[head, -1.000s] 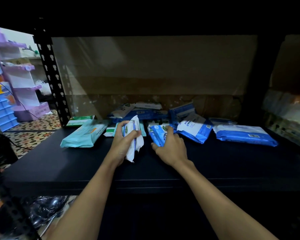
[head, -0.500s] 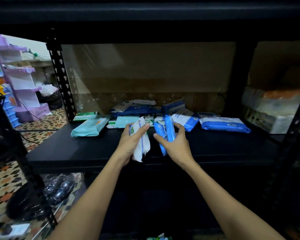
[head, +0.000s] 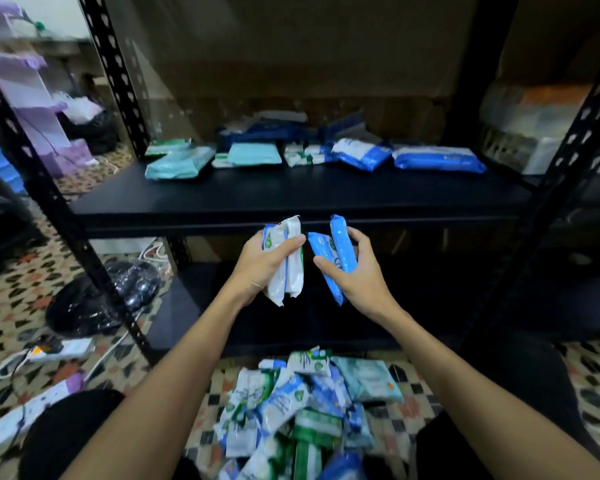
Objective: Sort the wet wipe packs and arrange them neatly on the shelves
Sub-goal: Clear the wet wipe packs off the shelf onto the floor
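Note:
My left hand (head: 257,268) grips two white wet wipe packs (head: 288,271), held upright in front of the black shelf board (head: 257,206). Beside it, my right hand (head: 357,282) holds two blue wet wipe packs (head: 336,251), also upright. Both hands hover below the board's front edge, over the dark lower shelf (head: 430,306). Several teal, white and blue packs (head: 361,155) lie along the back of the upper board. A loose pile of mixed packs (head: 302,410) lies on the floor between my knees.
Black perforated uprights (head: 94,258) frame the rack at left and right. A power strip (head: 59,348) with cables and a black plastic bag (head: 94,306) lie on the patterned floor at left. Purple and blue plastic drawers stand far left. Wrapped bundles (head: 541,126) sit on the right shelf.
Both hands have lifted their packs off the shelf board and drawn back and down below its front edge. The view has tilted down, revealing the floor pile.

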